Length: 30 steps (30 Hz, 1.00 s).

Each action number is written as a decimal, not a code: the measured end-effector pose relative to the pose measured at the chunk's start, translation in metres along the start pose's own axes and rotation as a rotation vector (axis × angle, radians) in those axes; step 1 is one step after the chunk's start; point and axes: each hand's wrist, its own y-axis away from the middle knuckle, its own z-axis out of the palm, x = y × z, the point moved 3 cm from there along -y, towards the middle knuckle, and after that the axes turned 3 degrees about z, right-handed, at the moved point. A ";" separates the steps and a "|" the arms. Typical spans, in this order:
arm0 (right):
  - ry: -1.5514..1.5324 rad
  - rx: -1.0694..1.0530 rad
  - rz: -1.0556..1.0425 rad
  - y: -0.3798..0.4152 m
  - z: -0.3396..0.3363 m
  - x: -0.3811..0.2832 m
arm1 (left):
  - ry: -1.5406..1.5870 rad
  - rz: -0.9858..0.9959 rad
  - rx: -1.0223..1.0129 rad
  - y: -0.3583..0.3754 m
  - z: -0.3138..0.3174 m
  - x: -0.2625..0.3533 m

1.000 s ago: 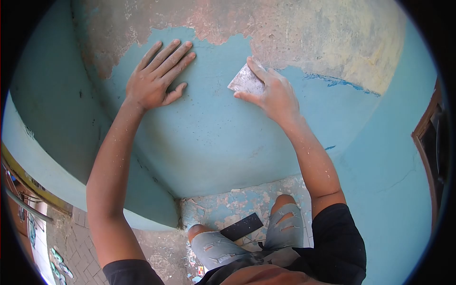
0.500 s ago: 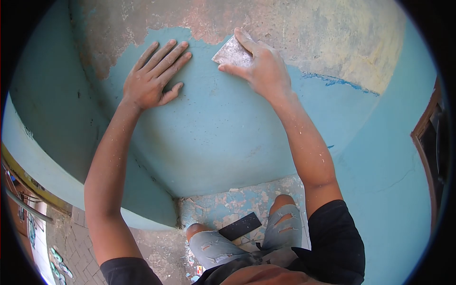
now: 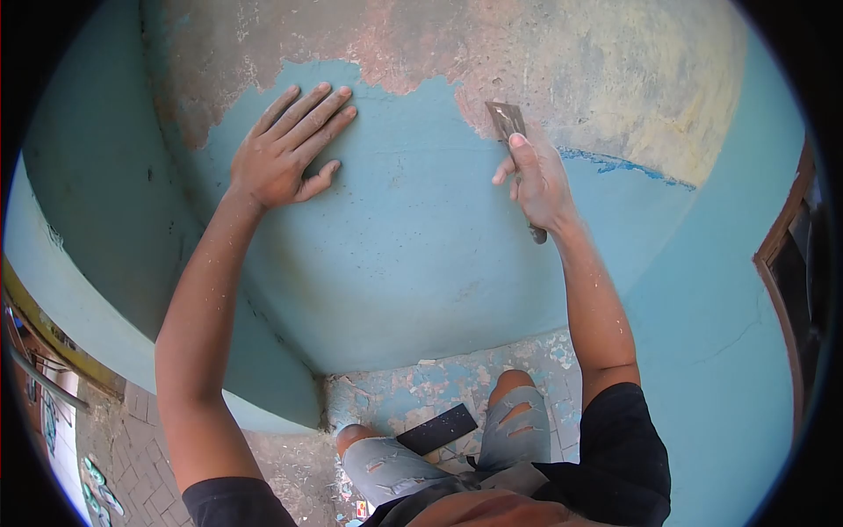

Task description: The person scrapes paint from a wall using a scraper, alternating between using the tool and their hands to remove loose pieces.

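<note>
My right hand (image 3: 543, 180) is closed around the handle of a paint scraper (image 3: 505, 119). Its blade points up and away over bare plaster, close to the ragged edge of the blue paint (image 3: 413, 202). The handle's dark end sticks out below my palm. To the left, my left hand (image 3: 285, 154) lies flat on the painted wall, fingers stretched and thumb out, holding nothing. Its fingertips are just below the paint's upper edge. Above both hands spreads the exposed plaster (image 3: 421, 39), pinkish grey turning pale yellow at the right.
Paint flakes (image 3: 439, 378) litter the floor at the wall's foot. A black flat rectangular piece (image 3: 437, 429) lies between my knees. A curved blue side wall (image 3: 97, 211) stands at left, with sandals (image 3: 101, 487) on the paving beyond. A brown frame (image 3: 777, 255) is at right.
My right hand has moved right and slightly down, and turned. The pale flat piece under its fingers is out of sight, and the scraper now shows. My left hand stays almost in place.
</note>
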 end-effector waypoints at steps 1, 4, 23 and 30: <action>0.024 0.028 -0.051 -0.005 0.000 -0.002 | 0.002 -0.009 0.002 0.000 0.000 -0.001; 0.449 0.124 -0.097 -0.020 -0.014 -0.002 | 0.002 -0.017 0.002 0.000 -0.001 -0.001; 0.188 0.729 -0.158 -0.042 0.012 0.036 | 0.020 0.010 0.034 -0.003 -0.007 0.003; 0.061 0.771 -0.142 -0.042 0.019 0.030 | 0.011 0.020 0.053 -0.003 -0.006 0.002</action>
